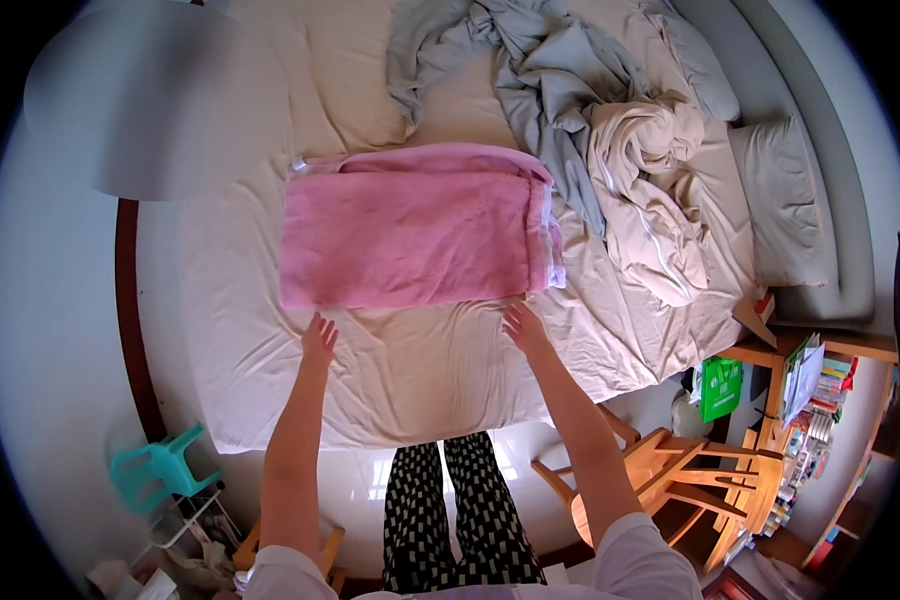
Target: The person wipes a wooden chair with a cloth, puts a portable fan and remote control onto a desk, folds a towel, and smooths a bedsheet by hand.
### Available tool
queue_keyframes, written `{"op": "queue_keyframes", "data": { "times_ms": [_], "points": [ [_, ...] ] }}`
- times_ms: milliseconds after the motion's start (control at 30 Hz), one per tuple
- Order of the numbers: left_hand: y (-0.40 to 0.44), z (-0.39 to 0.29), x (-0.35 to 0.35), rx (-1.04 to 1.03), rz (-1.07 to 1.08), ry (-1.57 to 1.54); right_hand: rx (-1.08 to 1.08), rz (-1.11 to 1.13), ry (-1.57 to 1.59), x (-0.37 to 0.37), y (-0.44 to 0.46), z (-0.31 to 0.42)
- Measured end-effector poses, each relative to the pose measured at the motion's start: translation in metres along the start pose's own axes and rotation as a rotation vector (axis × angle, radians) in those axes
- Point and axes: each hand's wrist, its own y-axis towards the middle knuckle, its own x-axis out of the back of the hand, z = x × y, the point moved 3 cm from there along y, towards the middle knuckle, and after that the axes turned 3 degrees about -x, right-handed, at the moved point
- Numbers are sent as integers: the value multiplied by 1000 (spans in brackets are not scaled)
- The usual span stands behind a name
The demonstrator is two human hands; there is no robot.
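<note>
A pink folded blanket lies flat on the bed, its layers stacked into a rectangle. White trim shows along its right end, and a small white tag sits at the far left corner. Just below the blanket's near left corner is my left hand, fingers stretched toward it. My right hand reaches to the near edge close to the right corner, fingers spread. Neither hand holds anything; whether the right fingertips touch the blanket I cannot tell.
The beige bed sheet is wrinkled. Beyond lie a crumpled grey cover, a bunched beige quilt and a grey pillow. A wooden chair stands at right, a teal stool at left.
</note>
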Motion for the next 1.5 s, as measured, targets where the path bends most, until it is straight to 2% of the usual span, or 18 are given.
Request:
{"op": "queue_keyframes", "data": {
  "times_ms": [33,167,267,333,367,400,433,467,567,633,767,900,1100,1200,1267,1300,1433,1500],
  "points": [
    [1,-5,-6,-37,49,9,66,120,43,-12,3,3],
    [5,-20,-47,37,149,-32,54,73,123,-50,30,18],
    [13,-35,-74,14,210,-95,37,3,266,-67,31,34],
    [-37,-65,-92,-37,253,-133,103,158,452,-83,-35,67],
    [-73,-89,-122,-94,319,-182,145,161,474,-71,-70,90],
    [-110,-106,-131,-102,346,-177,195,214,485,-54,-108,99],
    [-146,-119,-133,-198,394,-144,247,262,496,-37,-146,106],
    [-182,-128,-132,-291,444,-113,334,219,469,-23,-189,114],
    [-270,-137,-132,-351,520,-8,541,109,432,30,-291,122],
    [-318,-126,-139,-356,568,13,578,1,426,82,-332,108],
    [-391,-89,-170,-285,655,114,557,-294,398,183,-407,67],
    [-453,-26,-203,-135,868,263,635,-517,587,263,-498,32],
    [-572,72,-262,-54,1139,456,670,-720,904,393,-568,-26],
    [-648,124,-298,-45,1177,498,695,-712,1069,462,-590,-53],
    [-707,156,-320,-42,1376,504,747,-718,1178,502,-606,-65],
    [-726,177,-333,-14,1442,525,699,-685,1261,533,-600,-79],
    [-842,251,-380,-48,1635,548,816,-553,1434,607,-627,-96],
    [-909,287,-403,-104,1693,567,773,-492,1528,650,-629,-102]
  ]
}}
